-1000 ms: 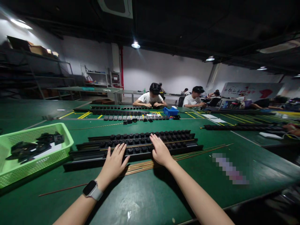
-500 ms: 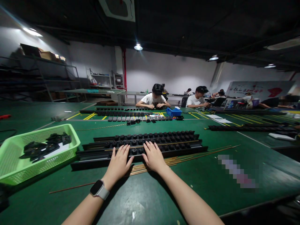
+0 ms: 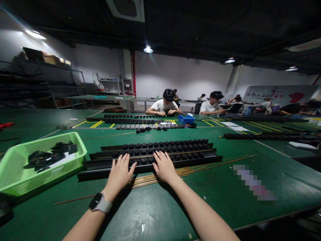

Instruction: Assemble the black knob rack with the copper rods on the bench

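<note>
Several long black rails (image 3: 99,173) lie side by side in front of me, set with rows of small black square parts (image 3: 184,144). My left hand (image 3: 119,172), with a watch on its wrist, rests fingers spread on the nearest rails, left of their middle. Over the same rails, further right, my right hand (image 3: 164,166) lies with fingers stretched out. A thin brass rod (image 3: 194,153) runs along the rails by the fingertips. On the near side, a bundle of brass rods (image 3: 144,181) lies on the green table, partly beneath my hands.
A light green basket (image 3: 42,143) at left holds black parts. Beyond the rails are rows of dark and grey pieces (image 3: 130,126) and a blue bin (image 3: 186,119). A co-worker (image 3: 164,106) leans on the far side; another person (image 3: 211,105) sits further right.
My left hand has slid left along the rails, away from my right hand. The right hand stays almost where it was.
</note>
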`<move>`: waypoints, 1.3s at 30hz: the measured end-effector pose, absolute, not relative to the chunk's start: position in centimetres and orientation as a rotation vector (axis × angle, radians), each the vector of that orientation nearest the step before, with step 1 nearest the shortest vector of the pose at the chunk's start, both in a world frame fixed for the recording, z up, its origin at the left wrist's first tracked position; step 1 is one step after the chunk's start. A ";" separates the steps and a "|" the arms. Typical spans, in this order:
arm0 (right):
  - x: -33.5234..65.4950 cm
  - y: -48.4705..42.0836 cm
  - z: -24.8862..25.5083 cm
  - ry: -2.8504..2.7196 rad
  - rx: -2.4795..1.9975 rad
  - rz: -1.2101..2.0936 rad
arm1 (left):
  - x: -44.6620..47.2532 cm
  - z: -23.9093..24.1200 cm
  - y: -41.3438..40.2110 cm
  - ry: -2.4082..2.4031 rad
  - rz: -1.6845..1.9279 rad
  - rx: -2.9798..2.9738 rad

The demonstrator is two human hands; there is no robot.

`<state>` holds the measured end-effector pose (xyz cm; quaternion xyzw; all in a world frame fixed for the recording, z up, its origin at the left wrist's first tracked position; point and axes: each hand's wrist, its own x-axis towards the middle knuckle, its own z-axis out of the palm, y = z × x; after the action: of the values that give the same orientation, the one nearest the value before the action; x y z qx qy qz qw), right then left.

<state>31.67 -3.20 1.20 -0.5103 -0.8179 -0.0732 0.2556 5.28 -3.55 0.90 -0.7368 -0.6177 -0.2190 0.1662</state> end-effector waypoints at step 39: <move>31.8 -3.1 1.0 -2.206 -1.379 -0.183 | 7.3 0.5 -4.0 -1.666 -0.630 -2.107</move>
<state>31.75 -3.06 0.99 -0.5101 -0.8159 -0.0676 0.2638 7.28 -3.97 0.48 -0.7499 -0.5927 -0.2240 0.1902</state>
